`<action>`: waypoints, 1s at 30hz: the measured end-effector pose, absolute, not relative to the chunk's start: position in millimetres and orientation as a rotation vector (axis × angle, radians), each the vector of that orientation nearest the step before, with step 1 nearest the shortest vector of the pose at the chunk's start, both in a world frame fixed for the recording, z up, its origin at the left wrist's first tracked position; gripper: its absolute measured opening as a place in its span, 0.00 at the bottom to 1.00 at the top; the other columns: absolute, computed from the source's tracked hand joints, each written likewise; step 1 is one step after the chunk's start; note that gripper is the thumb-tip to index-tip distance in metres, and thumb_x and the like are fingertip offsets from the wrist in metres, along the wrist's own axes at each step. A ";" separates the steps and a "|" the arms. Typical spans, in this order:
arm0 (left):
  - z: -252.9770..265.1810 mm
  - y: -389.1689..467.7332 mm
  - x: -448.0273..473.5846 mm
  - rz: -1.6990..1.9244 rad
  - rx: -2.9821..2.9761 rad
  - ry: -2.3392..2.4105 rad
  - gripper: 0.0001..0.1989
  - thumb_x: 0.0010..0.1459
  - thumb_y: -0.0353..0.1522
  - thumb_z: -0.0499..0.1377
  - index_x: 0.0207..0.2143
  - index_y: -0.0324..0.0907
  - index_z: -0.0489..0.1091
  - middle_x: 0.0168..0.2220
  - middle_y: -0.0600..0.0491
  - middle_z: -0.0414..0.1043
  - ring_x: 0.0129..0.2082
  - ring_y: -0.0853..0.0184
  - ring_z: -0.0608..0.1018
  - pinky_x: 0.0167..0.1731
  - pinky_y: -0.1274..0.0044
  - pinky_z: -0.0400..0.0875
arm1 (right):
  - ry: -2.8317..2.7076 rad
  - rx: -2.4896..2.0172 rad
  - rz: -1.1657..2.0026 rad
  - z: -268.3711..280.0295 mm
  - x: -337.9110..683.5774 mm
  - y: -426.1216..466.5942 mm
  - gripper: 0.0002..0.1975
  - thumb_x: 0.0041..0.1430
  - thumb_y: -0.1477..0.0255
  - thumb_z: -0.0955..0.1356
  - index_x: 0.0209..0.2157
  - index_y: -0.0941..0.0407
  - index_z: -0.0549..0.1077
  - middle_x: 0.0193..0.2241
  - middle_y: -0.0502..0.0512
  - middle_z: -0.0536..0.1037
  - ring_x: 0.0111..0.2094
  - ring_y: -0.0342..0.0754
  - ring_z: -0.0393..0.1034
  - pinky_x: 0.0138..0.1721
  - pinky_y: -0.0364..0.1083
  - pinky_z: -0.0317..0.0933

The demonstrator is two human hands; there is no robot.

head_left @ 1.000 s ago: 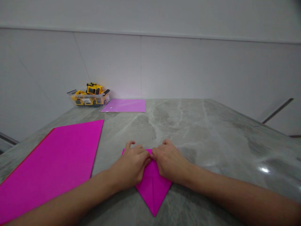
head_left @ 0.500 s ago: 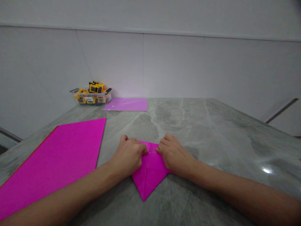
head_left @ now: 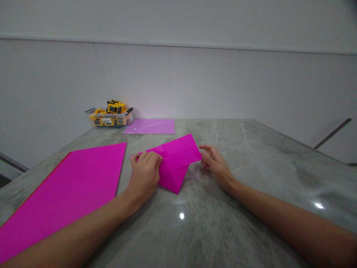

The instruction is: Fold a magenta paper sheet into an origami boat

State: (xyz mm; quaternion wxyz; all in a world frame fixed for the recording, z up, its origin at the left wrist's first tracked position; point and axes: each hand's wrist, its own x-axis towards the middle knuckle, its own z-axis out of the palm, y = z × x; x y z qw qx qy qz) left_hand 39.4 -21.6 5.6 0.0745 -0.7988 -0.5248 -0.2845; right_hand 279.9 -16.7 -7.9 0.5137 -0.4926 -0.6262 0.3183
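A folded bright pink sheet of paper [head_left: 178, 152] has a long flat band across its far side and a point facing me. My left hand [head_left: 146, 167] is closed over the left end of the band, its fingers bent and hiding that end. At the band's right corner, my right hand [head_left: 213, 162] has its thumb against the paper and fingers curled beneath, pinching the edge. Its index finger stretches away from the thumb. Creases run across the pointed part.
A large pink sheet stack [head_left: 75, 182] with a red left edge lies at left, partly under my left forearm. Farther back are a lilac pack [head_left: 152, 126] and a clear plastic box [head_left: 108, 121] of yellow toy trucks, on a grey marbled table [head_left: 251, 178] against a white wall.
The folded paper has turned and shifted away from me, its band now showing. My right hand moved from its top edge to the right corner. My left hand moved slightly left and away.
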 end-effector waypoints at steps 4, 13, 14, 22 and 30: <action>6.2 -24.1 38.6 -0.991 -2.397 -1.418 0.13 0.67 0.30 0.47 0.31 0.42 0.67 0.33 0.50 0.73 0.38 0.60 0.71 0.46 0.64 0.56 | -1.611 -1.002 0.997 -6.5 272.5 -23.3 0.21 0.53 0.51 0.68 0.27 0.57 0.67 0.18 0.45 0.60 0.20 0.41 0.54 0.22 0.42 0.50; -6.8 -16.3 44.9 -1.516 -2.237 -1.591 0.40 0.53 0.40 0.64 0.62 0.37 0.50 0.59 0.36 0.54 0.60 0.48 0.59 0.56 0.55 0.59 | -1.268 -0.975 0.849 -7.2 267.5 -21.6 0.19 0.56 0.56 0.69 0.24 0.59 0.72 0.19 0.52 0.73 0.17 0.41 0.63 0.16 0.41 0.58; -8.4 -15.0 45.8 -1.593 -2.321 -1.658 0.43 0.52 0.40 0.65 0.64 0.39 0.47 0.60 0.37 0.54 0.60 0.49 0.60 0.55 0.56 0.61 | -1.242 -0.934 0.866 -7.8 267.8 -20.8 0.17 0.55 0.57 0.70 0.27 0.59 0.73 0.21 0.53 0.75 0.19 0.43 0.66 0.17 0.42 0.61; -4.5 -3.8 45.8 -2.772 -2.235 -2.126 0.28 0.54 0.45 0.63 0.51 0.44 0.57 0.47 0.47 0.66 0.39 0.61 0.79 0.27 0.74 0.76 | -1.411 -0.847 0.838 -8.7 266.2 -24.6 0.13 0.55 0.61 0.71 0.27 0.57 0.78 0.25 0.52 0.78 0.21 0.43 0.69 0.21 0.44 0.69; -0.8 -4.2 41.0 -3.086 -2.181 -1.806 0.18 0.55 0.41 0.61 0.46 0.47 0.62 0.41 0.53 0.71 0.33 0.65 0.79 0.25 0.76 0.76 | -1.748 -0.756 0.559 -11.3 271.1 -26.3 0.10 0.59 0.74 0.67 0.36 0.49 0.81 0.29 0.49 0.80 0.28 0.44 0.72 0.26 0.42 0.67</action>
